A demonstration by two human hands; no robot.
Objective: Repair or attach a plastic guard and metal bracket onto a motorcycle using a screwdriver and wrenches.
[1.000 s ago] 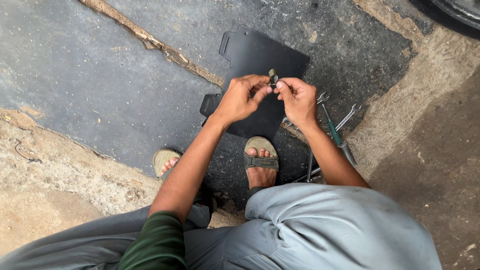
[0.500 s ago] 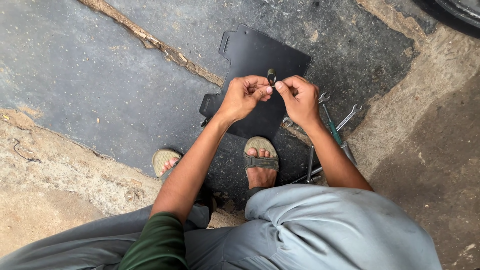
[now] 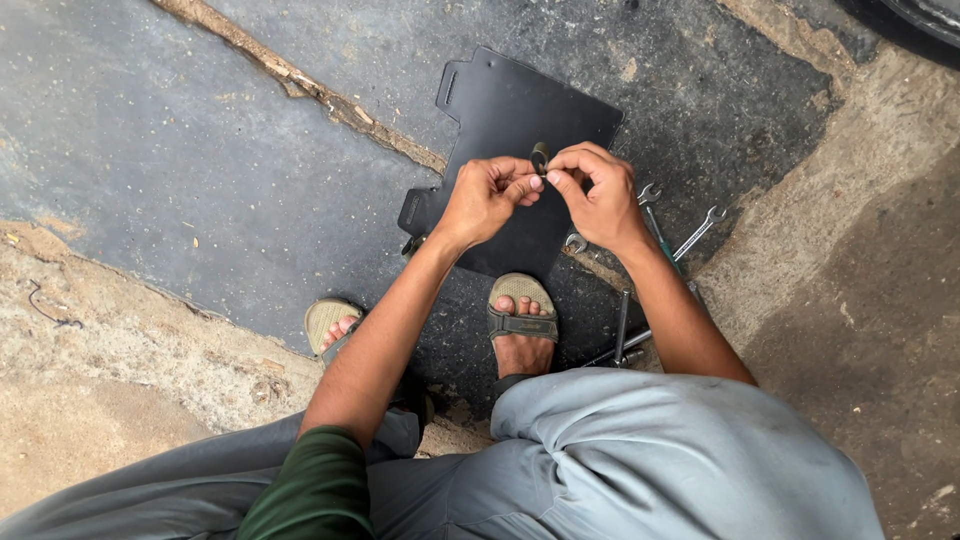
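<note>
My left hand [image 3: 487, 197] and my right hand [image 3: 598, 196] meet above a flat black plastic panel [image 3: 500, 110] that lies on the ground. Between the fingertips of both hands sits a small dark metal part [image 3: 540, 159], ring-like at its top; its exact kind is too small to tell. Both hands pinch it, thumbs and forefingers closed on it. My sandalled feet [image 3: 520, 320] rest below the hands, one on the panel's near edge.
Several spanners [image 3: 697, 233] and a screwdriver [image 3: 622, 322] lie on the ground right of the panel, by my right forearm. A rough crack [image 3: 300, 88] runs diagonally across the dark floor. Bare concrete [image 3: 120, 350] lies at the left, and a tyre edge [image 3: 925, 15] shows top right.
Both hands stayed together over the panel, shifting slightly; the fingers turned the small part between them.
</note>
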